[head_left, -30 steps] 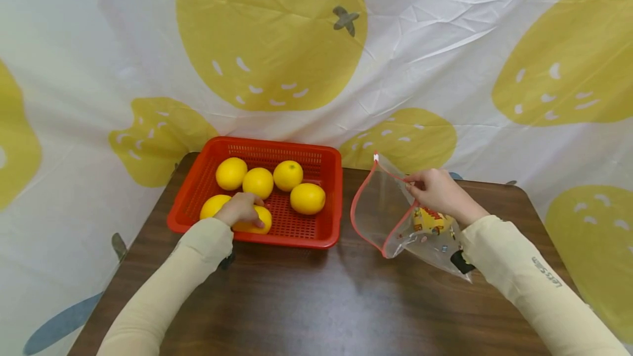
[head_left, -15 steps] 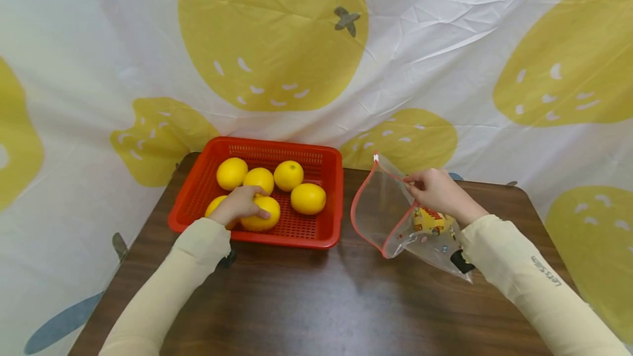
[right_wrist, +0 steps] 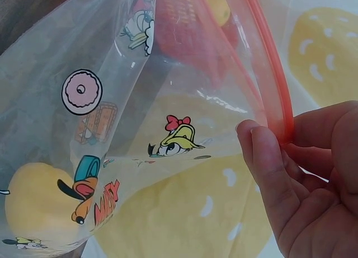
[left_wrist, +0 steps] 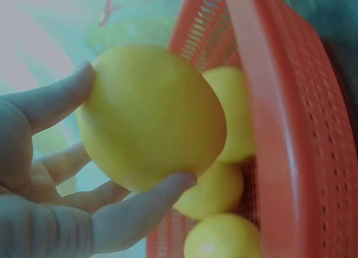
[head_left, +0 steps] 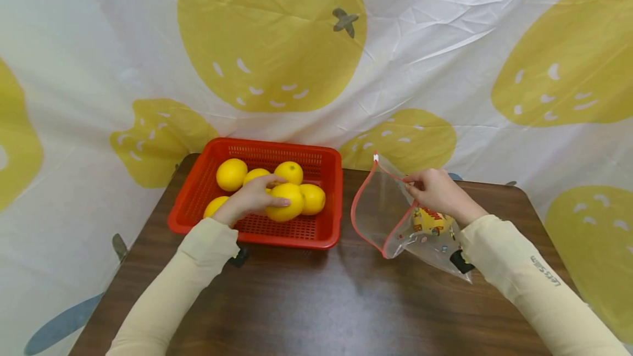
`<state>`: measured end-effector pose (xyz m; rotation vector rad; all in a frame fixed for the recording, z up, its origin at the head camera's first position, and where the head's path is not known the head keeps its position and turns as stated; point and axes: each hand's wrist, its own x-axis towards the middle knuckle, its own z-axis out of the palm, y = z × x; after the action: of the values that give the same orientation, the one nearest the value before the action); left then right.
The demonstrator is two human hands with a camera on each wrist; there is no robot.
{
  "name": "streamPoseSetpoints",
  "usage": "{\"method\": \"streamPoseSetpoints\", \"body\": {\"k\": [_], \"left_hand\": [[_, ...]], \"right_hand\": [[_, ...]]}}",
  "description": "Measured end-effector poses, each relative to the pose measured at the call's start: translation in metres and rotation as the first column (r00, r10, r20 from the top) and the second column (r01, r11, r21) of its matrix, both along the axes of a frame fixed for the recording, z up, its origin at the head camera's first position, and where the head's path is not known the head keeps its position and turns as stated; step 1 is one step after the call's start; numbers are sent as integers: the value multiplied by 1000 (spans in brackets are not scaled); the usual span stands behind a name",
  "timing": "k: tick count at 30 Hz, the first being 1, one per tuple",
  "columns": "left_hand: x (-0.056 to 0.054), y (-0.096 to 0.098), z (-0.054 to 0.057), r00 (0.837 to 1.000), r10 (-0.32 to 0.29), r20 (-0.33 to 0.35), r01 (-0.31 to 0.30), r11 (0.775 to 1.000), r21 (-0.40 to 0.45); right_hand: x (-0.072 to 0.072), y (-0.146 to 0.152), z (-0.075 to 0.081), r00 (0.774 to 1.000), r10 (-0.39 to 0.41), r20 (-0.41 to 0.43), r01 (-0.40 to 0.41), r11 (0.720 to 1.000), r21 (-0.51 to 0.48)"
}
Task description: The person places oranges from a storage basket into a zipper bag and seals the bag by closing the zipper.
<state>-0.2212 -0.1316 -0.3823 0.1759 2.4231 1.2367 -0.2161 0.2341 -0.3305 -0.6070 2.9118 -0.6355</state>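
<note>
A patterned sheet (head_left: 425, 81) hangs behind a table (head_left: 316, 301).

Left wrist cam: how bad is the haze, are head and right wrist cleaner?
Left wrist: milky, bluish cast, washed out at upper left, held yellow fruit soft; head: clearer, but pale glare on the brown table and shiny creases on the backdrop; right wrist: clearer, prints on the clear bag mostly crisp.
</note>
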Motion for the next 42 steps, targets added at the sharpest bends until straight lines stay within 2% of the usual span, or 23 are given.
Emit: {"method": "streamPoseSetpoints", "body": {"k": [3,8,13,18,23,31,42], "left_hand": [[0,9,2,999,11,45,-15,995,98],[0,24,6,991,5,132,-41,962,270],[2,42,9,986,-25,164,-34,936,350],[4,62,11,978,-52,203,-41,902,431],[4,83,14,977,-88,194,-15,879,476],[2,111,9,976,-127,178,26,876,481],[-1,128,4,979,-133,154,66,923,379]], "right_hand": [[0,0,0,1000,0,-2,0,1000,4],[1,1,1,1000,1,-5,-1,1000,10],[1,1,1,1000,0,2,0,1000,5],[1,1,2,1000,1,2,-1,1000,7],[1,1,2,1000,-4,27,4,1000,5],[2,-1,2,998,-19,55,19,1000,7],[2,-1,1,999,-16,44,16,1000,-3]]}}
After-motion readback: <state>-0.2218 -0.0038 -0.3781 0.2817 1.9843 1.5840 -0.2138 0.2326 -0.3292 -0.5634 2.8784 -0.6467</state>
